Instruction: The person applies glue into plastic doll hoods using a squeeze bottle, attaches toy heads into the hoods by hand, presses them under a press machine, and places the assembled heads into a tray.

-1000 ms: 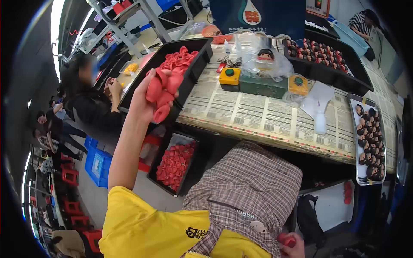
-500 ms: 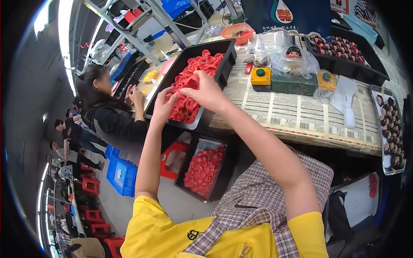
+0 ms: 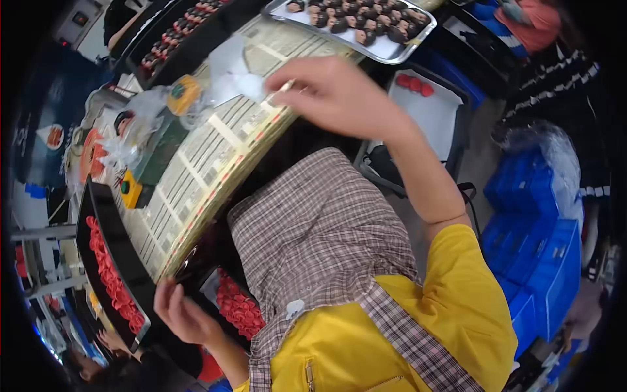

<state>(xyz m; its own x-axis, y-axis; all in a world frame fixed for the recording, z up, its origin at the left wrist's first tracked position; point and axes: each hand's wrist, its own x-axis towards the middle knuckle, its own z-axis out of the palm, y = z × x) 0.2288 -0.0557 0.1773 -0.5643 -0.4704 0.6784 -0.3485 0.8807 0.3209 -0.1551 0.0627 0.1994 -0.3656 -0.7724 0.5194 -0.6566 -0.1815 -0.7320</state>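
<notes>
Since the earlier frame, both hands have left the black bin [image 3: 130,255] at the desk's left end, and the view has swung rightward. The right hand [image 3: 330,95], blurred, is now above the desk's front edge, near a white sheet [image 3: 228,62]; its thumb and fingers are close together, but I cannot tell whether they grasp anything. The left hand [image 3: 186,317] hangs low near the left end of the front edge, fingers loosely bent and parted, its grip released. Red cup-shaped pieces [image 3: 112,277] fill the black bin just beside it; a second red heap [image 3: 234,304] lies below the desk [image 3: 196,176], near the left wrist. At the desk's right end, a silver tray [image 3: 385,60] carries small dark-haired doll heads [image 3: 366,16].
</notes>
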